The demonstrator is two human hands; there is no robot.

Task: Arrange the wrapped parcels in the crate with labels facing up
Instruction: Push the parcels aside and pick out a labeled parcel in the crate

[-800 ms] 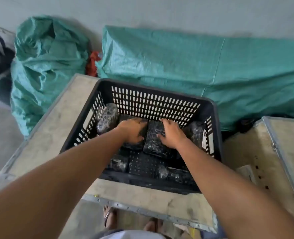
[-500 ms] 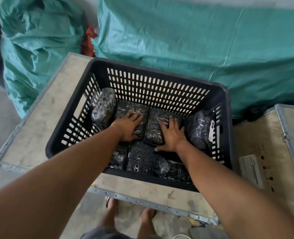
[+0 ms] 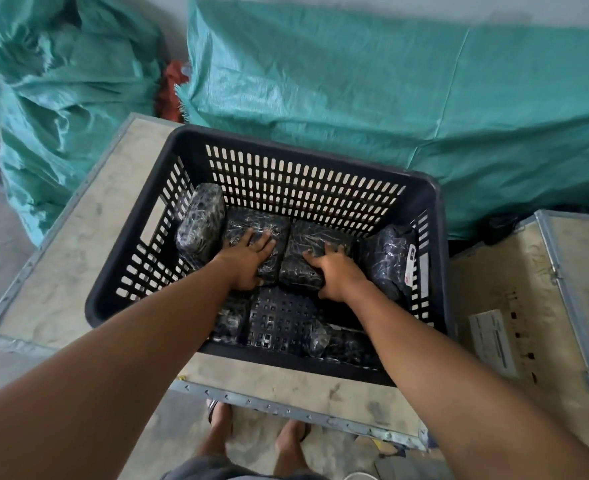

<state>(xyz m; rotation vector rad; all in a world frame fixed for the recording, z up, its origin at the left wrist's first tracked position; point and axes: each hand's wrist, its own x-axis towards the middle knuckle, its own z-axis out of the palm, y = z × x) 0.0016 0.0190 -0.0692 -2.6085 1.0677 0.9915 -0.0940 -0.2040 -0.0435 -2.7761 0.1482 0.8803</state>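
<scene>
A black slotted plastic crate [image 3: 307, 157] stands on a wooden box. Several black wrapped parcels lie inside. My left hand [image 3: 248, 259] presses flat on the middle-left parcel [image 3: 255, 225]. My right hand [image 3: 334, 273] curls over the near edge of the middle-right parcel [image 3: 312, 242]. Another parcel [image 3: 201, 225] leans upright against the left wall. At the right wall a parcel [image 3: 388, 261] leans with a white label on its side. Two more parcels [image 3: 229, 320] [image 3: 338, 341] lie by the near wall, partly hidden by my arms.
The wooden box top [image 3: 89, 244] juts out left of the crate. A second wooden box [image 3: 528, 306] with a white label stands at the right. Green woven sacks [image 3: 372, 91] lie behind the crate. My feet [image 3: 255, 434] stand on the floor below.
The view has tilted downward. Both hands stay on the two middle parcels; my right hand has slid back to that parcel's near edge and curled its fingers over it.
</scene>
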